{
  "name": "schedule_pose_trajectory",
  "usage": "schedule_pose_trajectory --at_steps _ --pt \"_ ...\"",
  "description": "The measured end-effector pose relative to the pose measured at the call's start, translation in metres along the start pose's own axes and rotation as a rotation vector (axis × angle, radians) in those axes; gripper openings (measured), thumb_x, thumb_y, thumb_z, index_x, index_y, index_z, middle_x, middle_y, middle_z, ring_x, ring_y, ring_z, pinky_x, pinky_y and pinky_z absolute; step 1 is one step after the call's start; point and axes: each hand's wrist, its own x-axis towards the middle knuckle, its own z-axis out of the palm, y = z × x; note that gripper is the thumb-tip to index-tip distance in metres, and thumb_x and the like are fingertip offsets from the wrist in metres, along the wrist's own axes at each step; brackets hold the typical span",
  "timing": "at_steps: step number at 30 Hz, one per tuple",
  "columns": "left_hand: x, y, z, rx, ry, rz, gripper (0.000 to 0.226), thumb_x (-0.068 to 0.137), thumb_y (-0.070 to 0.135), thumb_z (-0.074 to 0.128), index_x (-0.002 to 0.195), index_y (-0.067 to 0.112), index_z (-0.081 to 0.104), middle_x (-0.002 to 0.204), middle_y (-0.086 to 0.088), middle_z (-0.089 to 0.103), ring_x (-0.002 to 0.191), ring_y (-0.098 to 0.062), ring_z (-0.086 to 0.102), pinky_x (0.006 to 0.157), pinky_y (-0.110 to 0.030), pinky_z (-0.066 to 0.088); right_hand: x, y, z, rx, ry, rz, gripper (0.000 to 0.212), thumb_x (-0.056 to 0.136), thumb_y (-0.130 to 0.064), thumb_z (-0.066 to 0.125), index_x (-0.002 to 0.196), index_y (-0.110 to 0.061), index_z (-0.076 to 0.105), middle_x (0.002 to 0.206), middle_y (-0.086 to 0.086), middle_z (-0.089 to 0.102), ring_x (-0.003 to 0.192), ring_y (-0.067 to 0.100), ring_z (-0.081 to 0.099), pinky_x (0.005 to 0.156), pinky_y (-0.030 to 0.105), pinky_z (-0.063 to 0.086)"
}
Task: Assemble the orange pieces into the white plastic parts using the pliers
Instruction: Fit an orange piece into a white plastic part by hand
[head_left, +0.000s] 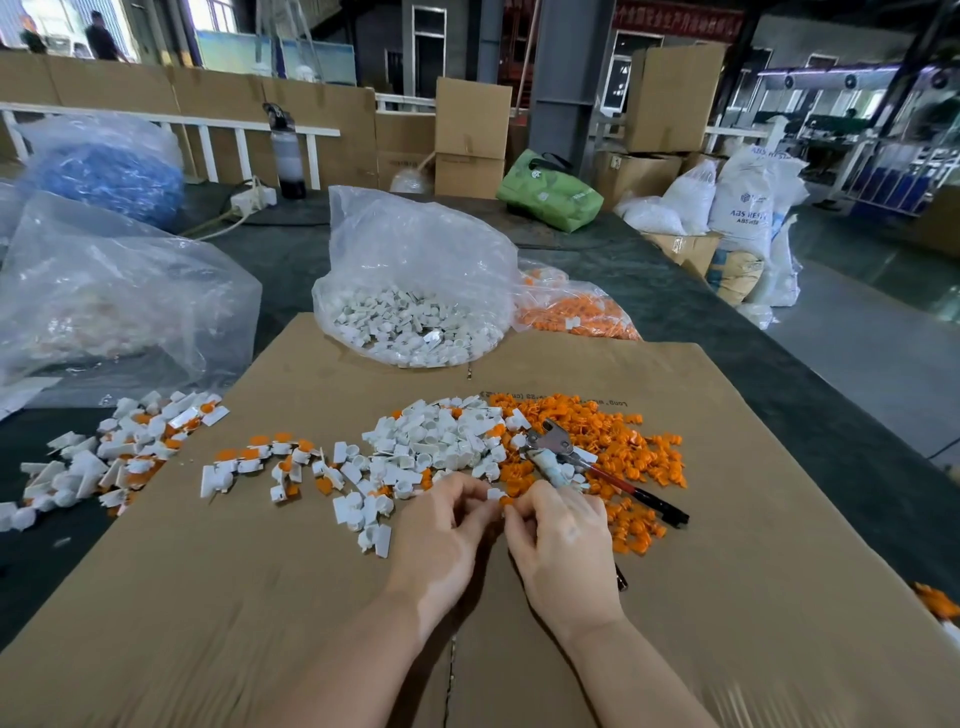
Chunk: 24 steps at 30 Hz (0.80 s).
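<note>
My left hand (444, 525) pinches a small white plastic part (493, 493) above the cardboard sheet (311, 597). My right hand (558, 530) meets it fingertip to fingertip and pinches an orange piece (505, 501) against that part. The pliers (582, 462) lie on the piles just beyond my right hand, metal head to the upper left, red and black handles to the lower right; a finger of my right hand touches their wrapped handle. A heap of loose white parts (436, 441) lies ahead, a heap of orange pieces (623, 457) to its right.
Assembled white-and-orange parts (270, 462) are spread to the left, more (119, 447) at the cardboard's left edge. An open clear bag of white parts (415, 322) and a bag of orange pieces (571, 312) stand behind. Another clear bag (104, 291) sits far left.
</note>
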Motion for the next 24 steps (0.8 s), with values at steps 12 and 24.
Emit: schedule_pose_trajectory --at_steps 12,24 --pt "0.0003 -0.0006 -0.002 -0.158 0.01 -0.082 0.009 0.09 0.012 0.06 0.088 0.02 0.064 0.08 -0.007 0.068 0.077 -0.02 0.066 0.078 -0.036 0.054 -0.0011 -0.0003 -0.0033 0.141 -0.07 0.046 0.013 0.079 -0.019 0.074 0.072 -0.015 0.064 0.065 -0.007 0.059 0.065 0.014 0.053 0.069 0.028 0.037" --pt "-0.0003 0.0032 -0.0041 -0.149 0.02 -0.072 0.009 0.09 0.01 0.059 0.093 0.015 0.065 0.081 -0.01 0.069 0.077 -0.019 0.066 0.078 -0.032 0.053 0.0 -0.0019 -0.0067 0.207 -0.058 -0.017 0.028 0.08 -0.007 0.072 0.107 -0.013 0.069 0.084 -0.005 0.06 0.083 0.014 0.055 0.081 0.035 0.048"
